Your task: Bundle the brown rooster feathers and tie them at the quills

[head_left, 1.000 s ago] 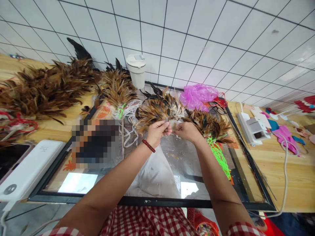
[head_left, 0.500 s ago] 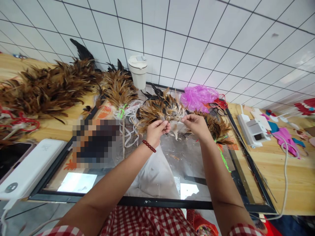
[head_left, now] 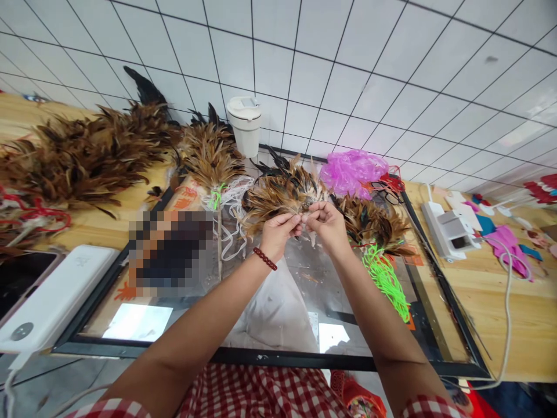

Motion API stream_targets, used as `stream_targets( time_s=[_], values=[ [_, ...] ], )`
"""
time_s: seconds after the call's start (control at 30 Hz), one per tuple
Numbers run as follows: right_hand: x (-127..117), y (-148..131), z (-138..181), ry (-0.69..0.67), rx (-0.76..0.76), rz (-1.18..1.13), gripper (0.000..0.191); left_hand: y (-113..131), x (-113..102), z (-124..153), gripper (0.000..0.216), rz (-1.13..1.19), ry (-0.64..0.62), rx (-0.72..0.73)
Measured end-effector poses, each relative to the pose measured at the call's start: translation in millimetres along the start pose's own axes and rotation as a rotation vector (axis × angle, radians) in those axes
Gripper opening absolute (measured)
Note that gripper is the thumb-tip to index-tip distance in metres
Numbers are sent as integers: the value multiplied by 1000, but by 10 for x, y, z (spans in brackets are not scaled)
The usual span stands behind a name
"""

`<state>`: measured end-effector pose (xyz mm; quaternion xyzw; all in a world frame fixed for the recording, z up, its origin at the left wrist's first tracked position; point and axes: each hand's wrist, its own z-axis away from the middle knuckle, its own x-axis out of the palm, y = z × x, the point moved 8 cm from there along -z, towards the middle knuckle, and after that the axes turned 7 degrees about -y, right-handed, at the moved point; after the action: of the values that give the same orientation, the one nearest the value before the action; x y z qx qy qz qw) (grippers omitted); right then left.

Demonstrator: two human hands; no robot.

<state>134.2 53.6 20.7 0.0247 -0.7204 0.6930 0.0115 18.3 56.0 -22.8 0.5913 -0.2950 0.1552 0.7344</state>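
Fingertips pinched, the left grip (head_left: 278, 233) and right grip (head_left: 328, 228) meet at the near edge of a brown feather bunch (head_left: 276, 194), what they grasp too small to tell; green cord (head_left: 386, 280) lies to their right.

Head view: near, forward-down onto left hand (head_left: 279, 231), right hand (head_left: 327, 227).

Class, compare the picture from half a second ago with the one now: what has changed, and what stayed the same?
The right hand moved left, its fingertips now close to those of the left hand. More green string shows beside the right forearm. Any grip taken or released is too small to tell. The left hand, feathers and cup stayed about the same.
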Motion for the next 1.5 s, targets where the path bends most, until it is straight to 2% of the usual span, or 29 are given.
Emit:
stream_targets(
  time_s=[0.13, 0.23, 0.3, 0.37, 0.5, 0.63, 0.7, 0.8, 0.9, 1.0, 1.2, 1.37, 1.5],
  values=[
    [-45, -37, -16, -112, 37, 185, 43, 13, 29, 7, 32, 11, -34, -2],
    [-147, -60, -19, -223, 101, 647, 36, 3, 2, 7, 34, 34, -6, -10],
    [-240, -73, -18, -230, 138, 986, 42, -10, -25, 2, 35, 20, 19, -18],
    [-280, -59, -12, -225, 184, 1209, 46, -6, -63, -5, 34, -5, 55, -8],
    [-222, 44, 8, -225, 267, 1377, 32, 27, -94, -21, 31, -36, 83, 29],
    [-140, 122, -3, -299, 224, 1318, 14, 26, -83, -22, 27, -44, 76, 16],
    [-179, 90, -24, -273, 193, 1188, 11, 23, -81, -13, 26, -44, 79, 4],
    [-275, 1, -48, -173, 172, 732, 13, 13, -70, 6, 25, -34, 77, -20],
    [-256, -38, -45, -125, 174, 260, 27, -15, -43, 21, 23, -29, 59, -60],
    [-161, -55, -39, -102, 139, 58, 35, -46, -12, 28, 20, -35, 33, -91],
    [-69, -81, -36, -50, -76, 141, 27, -106, 37, 35, 15, 31, -13, -168],
    [-49, -85, -8, -5, -170, 390, 23, -113, 69, 43, 18, 45, -44, -212],
    [-2, -170, 5, -62, -226, 573, 21, -111, 81, 39, 23, -9, -86, -204]
  ],
)
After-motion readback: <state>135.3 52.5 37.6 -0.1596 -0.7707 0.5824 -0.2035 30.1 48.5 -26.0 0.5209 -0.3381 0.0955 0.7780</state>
